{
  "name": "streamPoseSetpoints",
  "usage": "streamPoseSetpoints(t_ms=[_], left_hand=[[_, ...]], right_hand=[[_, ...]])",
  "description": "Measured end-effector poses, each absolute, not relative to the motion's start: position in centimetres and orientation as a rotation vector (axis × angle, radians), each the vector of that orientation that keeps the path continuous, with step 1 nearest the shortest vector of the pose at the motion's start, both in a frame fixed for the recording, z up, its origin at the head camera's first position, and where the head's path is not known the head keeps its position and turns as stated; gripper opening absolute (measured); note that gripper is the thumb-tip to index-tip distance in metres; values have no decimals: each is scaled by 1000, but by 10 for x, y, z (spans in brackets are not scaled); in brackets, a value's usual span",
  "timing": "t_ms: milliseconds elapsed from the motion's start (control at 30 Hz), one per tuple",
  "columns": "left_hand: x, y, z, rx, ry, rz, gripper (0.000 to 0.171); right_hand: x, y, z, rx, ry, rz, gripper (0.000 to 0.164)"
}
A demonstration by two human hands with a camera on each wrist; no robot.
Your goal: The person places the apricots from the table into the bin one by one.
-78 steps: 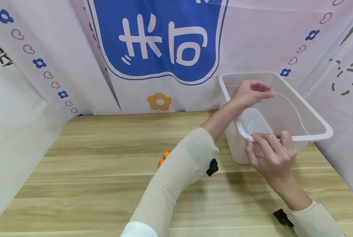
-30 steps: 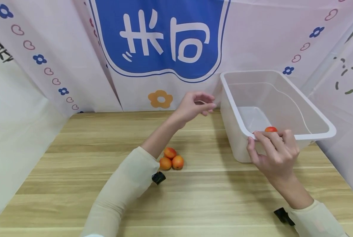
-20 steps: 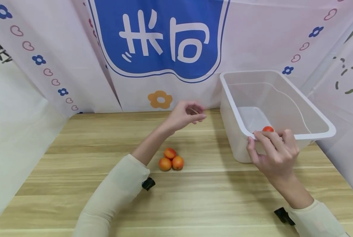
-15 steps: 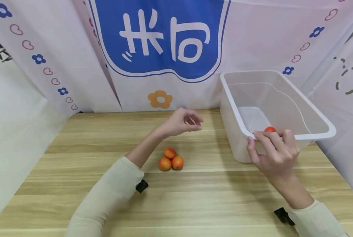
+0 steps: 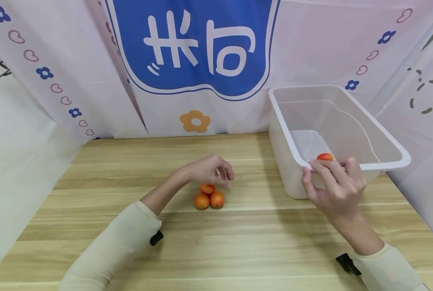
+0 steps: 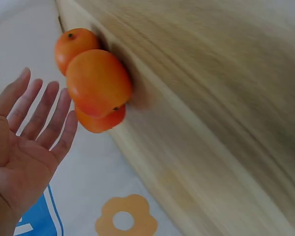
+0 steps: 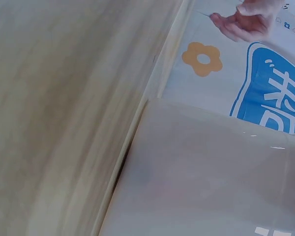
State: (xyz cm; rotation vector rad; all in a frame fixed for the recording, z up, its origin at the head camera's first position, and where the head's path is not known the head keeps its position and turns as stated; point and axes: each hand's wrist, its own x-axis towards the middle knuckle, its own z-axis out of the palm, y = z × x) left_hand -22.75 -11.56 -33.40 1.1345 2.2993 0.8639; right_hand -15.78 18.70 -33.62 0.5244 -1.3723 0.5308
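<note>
Three small orange-red, tomato-like fruits sit clustered on the wooden table. My left hand hovers just over and behind them, its loosely bent fingers holding nothing. In the left wrist view the fingers are spread beside the fruit pile, the palm bare. At the right stands a deep translucent white plastic bin. My right hand grips its near rim at the corner, thumb outside and fingertips over the edge. Inside the bin lies another orange-red fruit, partly hidden behind the right fingers.
The wood-grain table reaches back to a white printed cloth with a blue sign shape and flowers. The bin stands against that cloth at the back right corner. White cloth also closes off both sides.
My left hand has come out of the bin and moved left and down toward the clustered fruits. One fruit now shows in the bin. The right hand has stayed on the rim.
</note>
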Motion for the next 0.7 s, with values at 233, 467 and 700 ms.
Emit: streamPoseSetpoints(t_ms=[233,467,700], left_hand=[[-225,-122,-339,1089,2175,745,30],[-224,-122,-340,1019,2126,678,39],[-224,-121,-341,1033,2130,724,37]], right_hand=[[-158,187,-336,522,-1375,533,28],[-158,186,-336,515,-1376,534,29],[-158,186,-336,517,-1377,534,28]])
